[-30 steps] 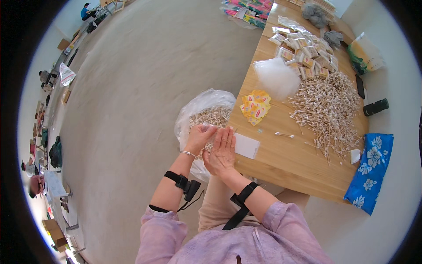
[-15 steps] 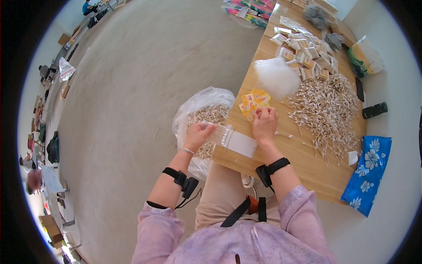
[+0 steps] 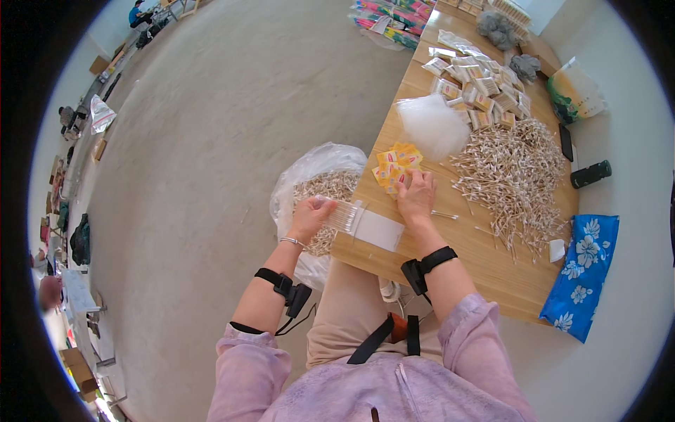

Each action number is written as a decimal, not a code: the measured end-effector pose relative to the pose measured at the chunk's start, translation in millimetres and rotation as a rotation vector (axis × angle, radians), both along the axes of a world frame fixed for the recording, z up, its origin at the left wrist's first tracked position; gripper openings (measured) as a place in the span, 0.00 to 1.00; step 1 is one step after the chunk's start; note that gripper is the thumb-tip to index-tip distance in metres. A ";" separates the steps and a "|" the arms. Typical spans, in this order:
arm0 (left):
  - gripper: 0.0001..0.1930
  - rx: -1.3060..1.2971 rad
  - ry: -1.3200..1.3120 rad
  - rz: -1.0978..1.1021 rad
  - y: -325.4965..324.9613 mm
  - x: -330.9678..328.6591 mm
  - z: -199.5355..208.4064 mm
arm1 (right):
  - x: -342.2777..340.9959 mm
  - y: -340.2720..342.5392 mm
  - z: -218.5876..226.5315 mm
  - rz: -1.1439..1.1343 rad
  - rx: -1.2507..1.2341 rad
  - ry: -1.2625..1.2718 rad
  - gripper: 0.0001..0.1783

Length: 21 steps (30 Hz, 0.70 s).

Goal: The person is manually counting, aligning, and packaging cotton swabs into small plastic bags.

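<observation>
Pinching with the left hand (image 3: 310,218) a clear plastic packet (image 3: 344,216) of pale swabs at the edge of the wooden counter (image 3: 450,260), with the right hand (image 3: 417,195) loosely curled, impossible to tell whether gripping, at yellow-and-white paper labels (image 3: 397,162) printed too small to read.

I get a bright, evenly lit view; the floor (image 3: 197,176) is pale with only soft shadows, and the tabletop (image 3: 499,281) shows plainly; light burns out to white along the lower left rim, with a purplish fringe; small highlights glint on the clear packet (image 3: 343,216) and the plastic bag (image 3: 285,184); my fisheye bends straight edges and blackens the corners; far-left details look small and soft.
</observation>
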<state>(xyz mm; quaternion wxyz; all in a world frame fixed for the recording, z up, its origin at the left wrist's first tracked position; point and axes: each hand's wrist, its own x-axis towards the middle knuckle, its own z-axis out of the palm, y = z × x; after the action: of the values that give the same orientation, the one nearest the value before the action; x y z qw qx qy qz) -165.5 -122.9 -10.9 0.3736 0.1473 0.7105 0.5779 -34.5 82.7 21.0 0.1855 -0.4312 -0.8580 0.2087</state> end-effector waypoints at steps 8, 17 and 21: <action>0.10 -0.054 0.074 -0.019 -1.8 -2.9 -9.2 | 2.5 1.2 -8.0 0.009 0.001 0.105 0.22; 0.10 0.007 -0.012 -0.013 1.4 0.7 -1.4 | -0.1 4.5 -3.1 -0.028 -0.014 0.112 0.17; 0.10 0.007 -0.001 -0.006 -1.0 0.4 -0.7 | -0.7 10.0 -11.5 -0.050 -0.092 0.137 0.15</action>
<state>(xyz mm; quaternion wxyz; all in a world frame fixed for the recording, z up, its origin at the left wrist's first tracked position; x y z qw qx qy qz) -165.1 -123.9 -11.6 0.3754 0.1503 0.7079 0.5792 -35.2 92.7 9.5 0.2287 -0.4453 -0.8218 0.2723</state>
